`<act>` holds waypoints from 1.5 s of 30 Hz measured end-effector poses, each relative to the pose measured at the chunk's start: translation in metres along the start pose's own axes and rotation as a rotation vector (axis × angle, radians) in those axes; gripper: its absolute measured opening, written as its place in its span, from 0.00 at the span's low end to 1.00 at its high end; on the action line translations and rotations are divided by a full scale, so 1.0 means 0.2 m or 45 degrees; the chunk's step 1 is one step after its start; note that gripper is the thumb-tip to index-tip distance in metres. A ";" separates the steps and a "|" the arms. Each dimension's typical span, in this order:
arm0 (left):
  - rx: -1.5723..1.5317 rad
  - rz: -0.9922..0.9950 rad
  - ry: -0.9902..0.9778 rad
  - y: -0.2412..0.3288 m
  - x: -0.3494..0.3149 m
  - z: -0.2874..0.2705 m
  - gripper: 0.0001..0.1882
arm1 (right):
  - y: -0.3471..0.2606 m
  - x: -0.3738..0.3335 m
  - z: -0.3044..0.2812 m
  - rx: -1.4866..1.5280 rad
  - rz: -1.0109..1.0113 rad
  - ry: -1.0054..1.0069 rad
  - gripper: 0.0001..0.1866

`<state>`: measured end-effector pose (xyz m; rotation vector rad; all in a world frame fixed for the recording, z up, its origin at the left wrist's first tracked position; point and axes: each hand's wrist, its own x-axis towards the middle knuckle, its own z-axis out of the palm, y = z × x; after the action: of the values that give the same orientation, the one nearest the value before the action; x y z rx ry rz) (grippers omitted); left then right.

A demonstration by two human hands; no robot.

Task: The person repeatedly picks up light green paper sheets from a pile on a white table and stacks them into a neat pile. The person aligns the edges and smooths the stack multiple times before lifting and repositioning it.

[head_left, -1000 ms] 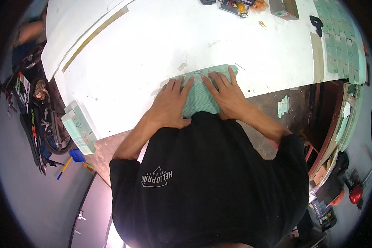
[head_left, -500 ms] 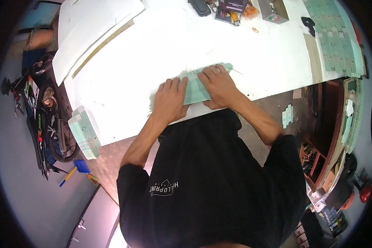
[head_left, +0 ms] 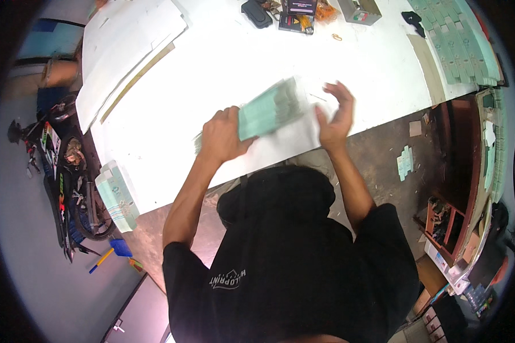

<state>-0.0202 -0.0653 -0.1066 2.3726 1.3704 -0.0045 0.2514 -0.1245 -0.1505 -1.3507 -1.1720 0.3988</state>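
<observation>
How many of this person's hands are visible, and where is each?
2: the left hand grips the green stack near its left end; the right hand is open, right of the stack.

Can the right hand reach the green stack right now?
Probably yes: the right hand looks open and empty beside the right end of the green stack, and nothing seems to block the gap. The left hand grips the other end.

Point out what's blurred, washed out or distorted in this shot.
Head view: the right hand and the right end of the green card stack are smeared, while the left hand looks sharper; head view: the white table is washed out by bright light; head view: the fisheye picture fades to black at its corners.
</observation>
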 end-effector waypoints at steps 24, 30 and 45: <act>-1.348 -0.139 0.683 0.16 -0.42 0.21 0.38 | -0.08 -0.10 0.27 0.901 0.281 -0.777 0.43; -1.753 -0.273 0.614 0.07 -0.60 0.25 0.37 | 0.21 0.71 0.24 -0.510 -0.315 0.100 0.39; -1.828 -0.371 0.673 0.12 -0.65 0.31 0.31 | 0.42 1.08 0.38 -0.843 -0.516 0.198 0.43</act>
<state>-0.0560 -0.2061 -0.1300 0.9620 1.1926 1.1537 0.3128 0.1126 -0.1500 -1.6075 -1.4692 -0.4177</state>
